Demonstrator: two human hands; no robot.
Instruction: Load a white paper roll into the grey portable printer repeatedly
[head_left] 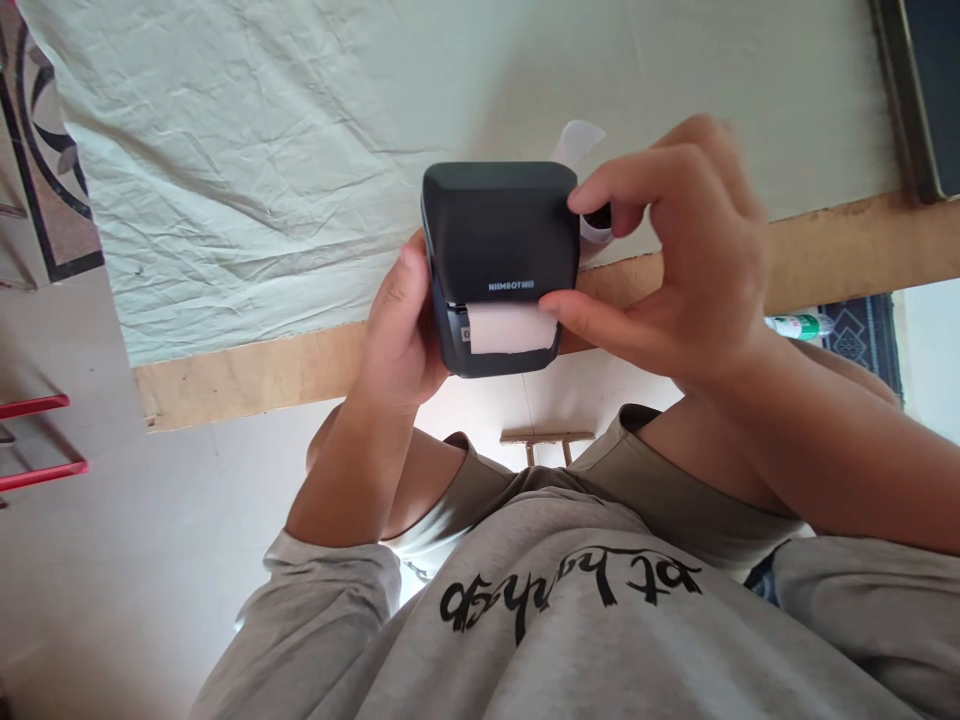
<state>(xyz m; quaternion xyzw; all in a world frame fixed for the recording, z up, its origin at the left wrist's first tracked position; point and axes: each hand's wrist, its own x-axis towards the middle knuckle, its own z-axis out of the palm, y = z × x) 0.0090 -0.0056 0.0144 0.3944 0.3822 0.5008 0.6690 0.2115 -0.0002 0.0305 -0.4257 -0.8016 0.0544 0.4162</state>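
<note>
A black label printer (501, 225) marked NIIMBOT is held up over the table's near edge. A strip of white label paper (506, 330) sticks out of its front slot. My left hand (401, 335) is wrapped around the printer's left side, its fingers hidden beneath. On the other side, my right hand (679, 250) grips the lid's right edge, with the thumb at the front corner by the paper and the index finger at the back corner. Partly behind the right fingers lies a white paper curl (579, 142), beside a small roll (598, 222) with a dark centre.
A pale, wrinkled cloth (285, 180) covers the wooden-edged table (247, 375). At the upper right sits a dark, flat object (926, 90). Red bars (41, 475) stand at the left, and a green-labelled bottle (799, 326) lies below the table edge.
</note>
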